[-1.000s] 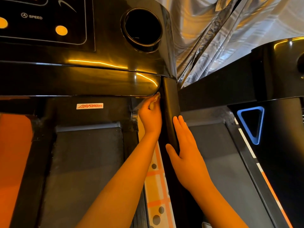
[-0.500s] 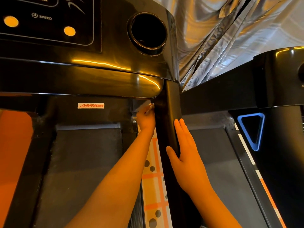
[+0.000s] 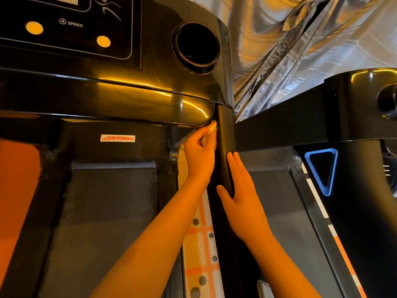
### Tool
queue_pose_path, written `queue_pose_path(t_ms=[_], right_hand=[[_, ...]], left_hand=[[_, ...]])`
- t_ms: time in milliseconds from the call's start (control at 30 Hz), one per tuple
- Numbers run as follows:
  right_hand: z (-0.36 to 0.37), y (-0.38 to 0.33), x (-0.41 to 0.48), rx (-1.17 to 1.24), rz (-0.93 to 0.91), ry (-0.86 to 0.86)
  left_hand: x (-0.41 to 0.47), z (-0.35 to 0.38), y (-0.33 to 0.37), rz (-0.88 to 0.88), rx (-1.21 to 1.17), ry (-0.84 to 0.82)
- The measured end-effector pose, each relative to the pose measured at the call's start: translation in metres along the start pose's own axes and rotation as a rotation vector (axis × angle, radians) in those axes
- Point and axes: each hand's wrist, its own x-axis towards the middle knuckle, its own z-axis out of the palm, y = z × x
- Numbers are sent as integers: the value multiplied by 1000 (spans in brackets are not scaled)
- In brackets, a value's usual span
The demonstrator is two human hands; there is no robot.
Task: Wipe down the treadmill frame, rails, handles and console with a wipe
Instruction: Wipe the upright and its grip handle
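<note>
My left hand (image 3: 199,154) is on the left side of the upright post (image 3: 223,134), close under its top, with the fingers curled round a bunched pale wipe (image 3: 211,128) that touches the post's left edge. Its bare forearm runs up from below and to the left of the post. My right hand (image 3: 241,190) lies lower, against the post's right side, flat, fingers straight and together pointing up along it, thumb spread across the post's front. That forearm comes up from below and to the right of the post
</note>
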Motion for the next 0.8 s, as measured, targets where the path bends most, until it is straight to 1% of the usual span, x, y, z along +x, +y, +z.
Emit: queue_pose_path(t_ms=[200,300,433,500,533,667,733,800], right_hand=[[-1,1,0,47,30,-12],[-4,1,-8,55,53,-28],[-6,7,-37,69,94,-58],[-5,9,-48,94,124,-51],[-5,9,-49,98,131,-48],[-4,9,-45,131,129,-18],[-4,9,-46,120,126,-25],[-6,9,-49,89,120,-36]], left_hand=[[-45,-19,5,85,71,-68],[-43,-20,6,98,95,-64],[-23,-11,5,-2,84,-10],[-33,-12,9,-55,72,14],[-45,-15,12,-56,71,2],[-87,-12,28,12,28,-155],[-74,1,28,40,37,-120],[-55,11,26,98,76,-41]])
